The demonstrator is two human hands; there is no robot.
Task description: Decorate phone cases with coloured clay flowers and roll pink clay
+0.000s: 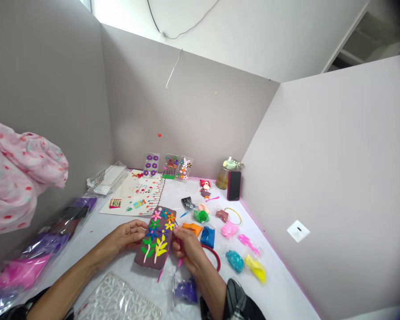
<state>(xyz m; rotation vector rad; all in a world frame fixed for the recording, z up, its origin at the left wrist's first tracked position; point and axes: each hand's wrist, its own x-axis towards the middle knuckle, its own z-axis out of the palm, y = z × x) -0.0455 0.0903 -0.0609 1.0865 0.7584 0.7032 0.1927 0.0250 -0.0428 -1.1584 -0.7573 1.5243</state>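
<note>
A phone case (146, 260) coated in brown clay, with colourful clay flowers and two leafy stems on it, is tilted up between my hands. My left hand (130, 235) grips its left edge, fingers partly behind it. At the right edge, my right hand (188, 246) is closed round a thin pink clay tool (180, 262), its thumb and finger close to the case's side. Another thin pink stick (160, 274) shows along the case's lower right edge. Below the hands lie a clear textured sheet (120, 300) and a bag of purple clay (186, 291).
Bagged clay, including blue (207, 237), teal (234, 261) and yellow (255, 268), lies to the right. Behind stand decorated clear cases (151, 164), a phone (234, 186) and a jar (222, 175). A drawn-on paper (130, 189) and plastic packets (58, 244) are leftward; partition walls enclose the table.
</note>
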